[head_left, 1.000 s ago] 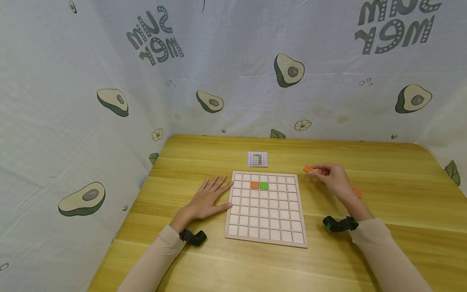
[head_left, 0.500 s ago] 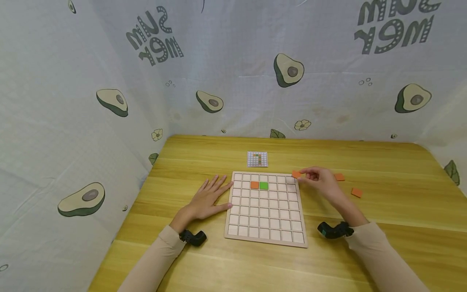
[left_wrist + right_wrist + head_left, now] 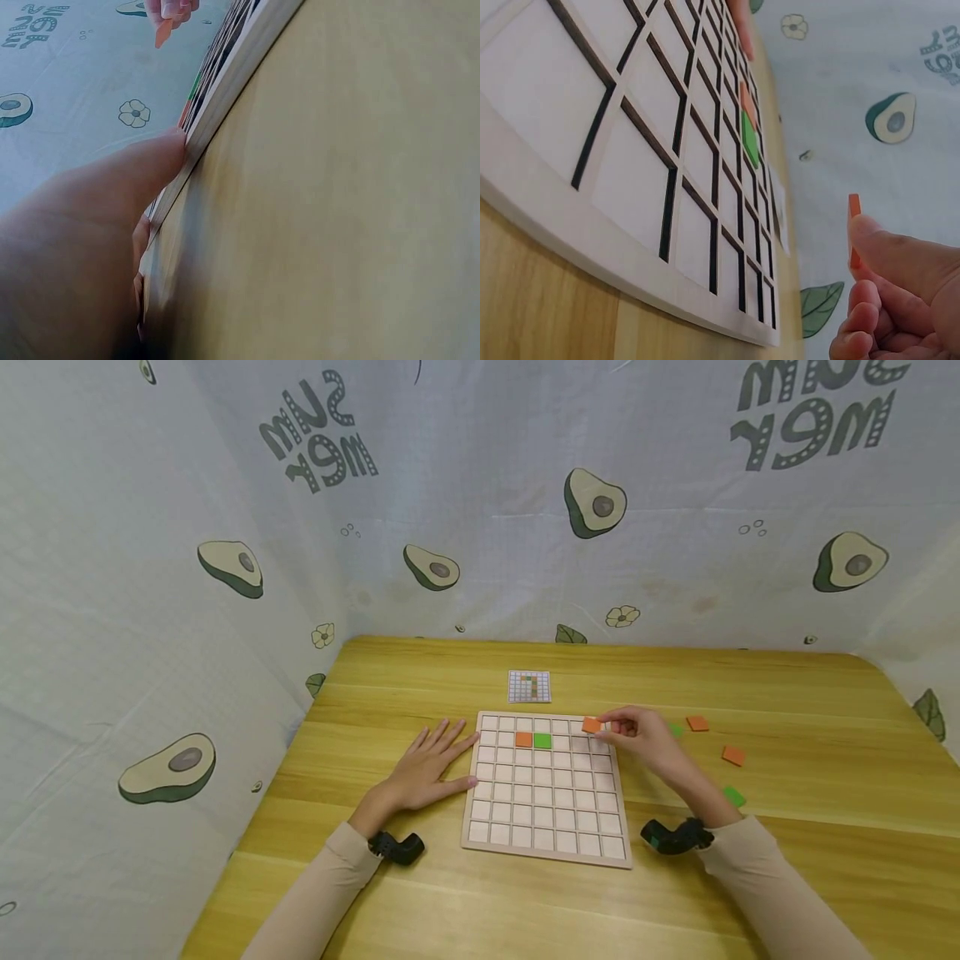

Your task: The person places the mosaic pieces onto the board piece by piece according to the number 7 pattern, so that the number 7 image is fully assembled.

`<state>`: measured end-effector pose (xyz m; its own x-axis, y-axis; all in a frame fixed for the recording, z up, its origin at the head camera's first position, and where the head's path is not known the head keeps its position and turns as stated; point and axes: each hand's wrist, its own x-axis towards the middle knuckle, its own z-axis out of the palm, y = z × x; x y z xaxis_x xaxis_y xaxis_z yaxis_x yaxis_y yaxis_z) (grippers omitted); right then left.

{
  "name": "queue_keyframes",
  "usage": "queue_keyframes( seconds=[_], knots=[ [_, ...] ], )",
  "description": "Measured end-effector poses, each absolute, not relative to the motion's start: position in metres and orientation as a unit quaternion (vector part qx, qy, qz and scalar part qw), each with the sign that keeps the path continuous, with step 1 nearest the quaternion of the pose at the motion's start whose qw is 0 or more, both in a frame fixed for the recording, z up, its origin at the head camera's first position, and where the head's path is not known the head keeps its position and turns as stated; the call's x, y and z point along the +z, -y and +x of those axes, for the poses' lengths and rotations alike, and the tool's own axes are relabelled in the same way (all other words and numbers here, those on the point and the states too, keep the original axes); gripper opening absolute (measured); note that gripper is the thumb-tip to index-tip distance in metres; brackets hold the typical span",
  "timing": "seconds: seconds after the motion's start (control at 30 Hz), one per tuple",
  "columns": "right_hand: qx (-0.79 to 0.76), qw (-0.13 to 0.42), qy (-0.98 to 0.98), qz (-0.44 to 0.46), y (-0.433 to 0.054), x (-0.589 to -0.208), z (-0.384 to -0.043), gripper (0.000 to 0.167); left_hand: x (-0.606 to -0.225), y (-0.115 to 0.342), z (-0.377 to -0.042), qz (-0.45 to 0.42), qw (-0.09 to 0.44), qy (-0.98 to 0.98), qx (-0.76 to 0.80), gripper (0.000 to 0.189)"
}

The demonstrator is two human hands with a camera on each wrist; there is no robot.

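My right hand (image 3: 647, 739) pinches an orange square tile (image 3: 592, 725) between thumb and fingers, over the far right corner of a pale wooden grid board (image 3: 543, 793). In the right wrist view the held tile (image 3: 854, 232) is seen edge-on, raised above the board. My left hand (image 3: 423, 774) lies spread on the table, its thumb and a fingertip touching the board's left edge. In the second row from the far side, a placed orange tile (image 3: 524, 740) sits beside a green tile (image 3: 542, 741).
Behind the board lies a small printed card (image 3: 529, 687) with a coloured grid pattern. Loose tiles lie right of the board: orange ones (image 3: 697, 723) and green ones (image 3: 734, 796), one partly hidden by the right hand. A patterned cloth (image 3: 480, 510) hangs along the table's far edge.
My right hand has carried the orange tile leftward from the table to over the board's far right corner, uncovering loose tiles behind it. The left hand has stayed put.
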<state>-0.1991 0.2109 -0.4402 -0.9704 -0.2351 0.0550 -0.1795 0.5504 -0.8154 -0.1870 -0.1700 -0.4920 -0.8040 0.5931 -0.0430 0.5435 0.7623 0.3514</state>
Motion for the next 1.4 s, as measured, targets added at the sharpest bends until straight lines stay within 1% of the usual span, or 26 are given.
queue_keyframes(
  seconds=[0.33,0.57,0.8,1.03,1.4],
  knots=[
    [-0.466,0.043,-0.875,-0.124,-0.201,-0.442,-0.201,0.028,-0.494,0.17,-0.188,0.3,0.076,-0.937,0.163,0.075],
    [-0.47,0.06,-0.872,-0.121,-0.193,-0.445,-0.204,0.031,-0.493,0.17,-0.189,0.299,0.082,-0.937,0.158,0.075],
    [-0.471,0.062,-0.87,-0.13,-0.187,-0.452,-0.207,0.025,-0.494,0.17,-0.189,0.3,0.079,-0.937,0.161,0.075],
    [-0.466,0.076,-0.872,-0.128,-0.182,-0.453,-0.209,0.027,-0.494,0.171,-0.19,0.299,0.075,-0.938,0.16,0.075],
    [-0.471,0.088,-0.866,-0.141,-0.179,-0.46,-0.213,0.023,-0.49,0.17,-0.188,0.303,0.076,-0.935,0.168,0.075]
  ],
)
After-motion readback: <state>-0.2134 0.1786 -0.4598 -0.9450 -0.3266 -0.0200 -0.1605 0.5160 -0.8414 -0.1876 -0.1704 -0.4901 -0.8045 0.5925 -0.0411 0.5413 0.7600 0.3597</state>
